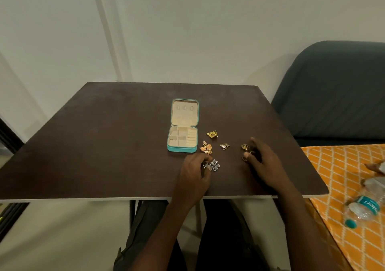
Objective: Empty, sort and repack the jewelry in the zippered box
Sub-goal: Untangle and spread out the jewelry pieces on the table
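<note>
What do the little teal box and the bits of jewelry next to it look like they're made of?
The box looks like teal faux leather outside, with a matte cream lining like velvet inside. The gold pieces glint yellow, so probably gold-toned metal. The silver cluster at the left hand looks like grey metal with pale beads, though it is too small to be sure.

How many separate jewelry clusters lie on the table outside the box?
5: gold flower piece, gold fan pieces, small triangle piece, silver cluster at the left hand, rings by the right hand; more may be hidden.

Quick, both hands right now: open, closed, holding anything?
Left hand: fingers curled onto the silver jewelry cluster, gripping it.
Right hand: fingertips on the gold rings; whether it grips them cannot be told.
</note>
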